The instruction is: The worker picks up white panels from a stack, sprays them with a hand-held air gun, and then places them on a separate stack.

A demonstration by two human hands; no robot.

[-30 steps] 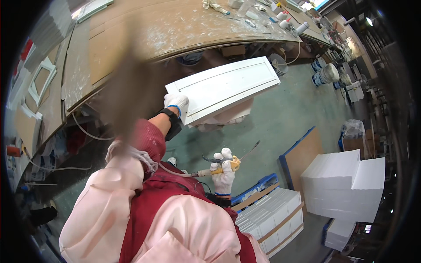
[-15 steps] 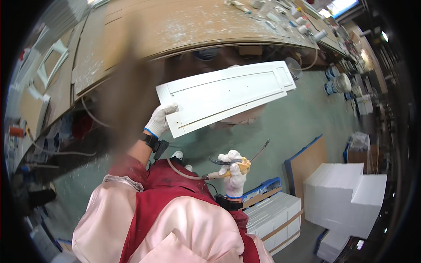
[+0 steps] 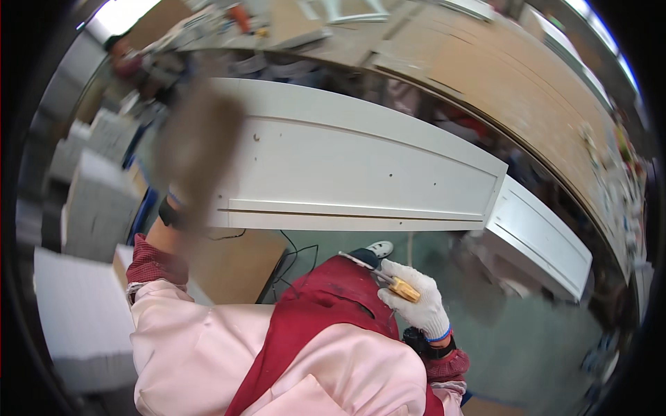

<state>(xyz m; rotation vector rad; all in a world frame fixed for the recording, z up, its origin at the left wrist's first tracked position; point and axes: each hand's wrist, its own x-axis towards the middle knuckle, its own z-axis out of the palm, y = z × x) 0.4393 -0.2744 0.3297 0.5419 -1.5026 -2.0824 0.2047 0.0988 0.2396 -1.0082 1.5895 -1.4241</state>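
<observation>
Above the green floor (image 3: 485, 353), my gloved right grip (image 3: 420, 298), angled inward near my red apron (image 3: 312, 308), is closed around a yellow-handled tool (image 3: 405, 290). My left forearm (image 3: 164, 239) reaches forward toward the long white panel (image 3: 347, 166) spread before me; a brown blur (image 3: 200, 149) hides my left grip, its hold impossible to tell. Clutter (image 3: 630, 166) on the brown surface (image 3: 517, 90) is indistinct.

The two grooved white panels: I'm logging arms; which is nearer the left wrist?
The larger-looking panel, its left end near the left wrist; the smaller-looking panel shows beyond the right end.
</observation>
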